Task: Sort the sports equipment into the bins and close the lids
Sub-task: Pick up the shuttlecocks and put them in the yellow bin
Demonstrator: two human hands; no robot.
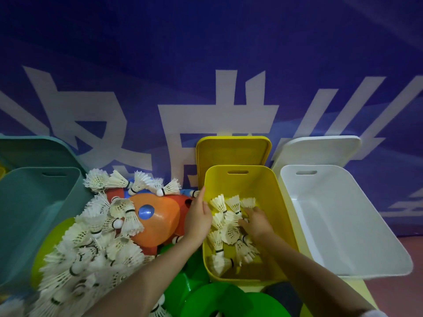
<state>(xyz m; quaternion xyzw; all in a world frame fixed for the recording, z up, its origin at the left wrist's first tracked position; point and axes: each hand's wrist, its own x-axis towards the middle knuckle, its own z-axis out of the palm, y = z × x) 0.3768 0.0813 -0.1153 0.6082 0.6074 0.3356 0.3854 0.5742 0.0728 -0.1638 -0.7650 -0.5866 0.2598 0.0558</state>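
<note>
White shuttlecocks (91,245) heap left; more (229,227) lie in the open yellow bin (270,179), between open teal (29,202) and white (343,225) bins.

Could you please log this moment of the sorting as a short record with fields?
yellow bin: open, about ten shuttlecocks inside
yellow lid: upright behind its bin
white bin: open, nothing visible inside
teal bin: open, contents not visible
left hand: open, at the yellow bin's left rim
right hand: inside the yellow bin, on the shuttlecocks; grip unclear
shuttlecock pile: unsorted, left of the yellow bin
orange cones: in the pile
green discs: foreground
</note>
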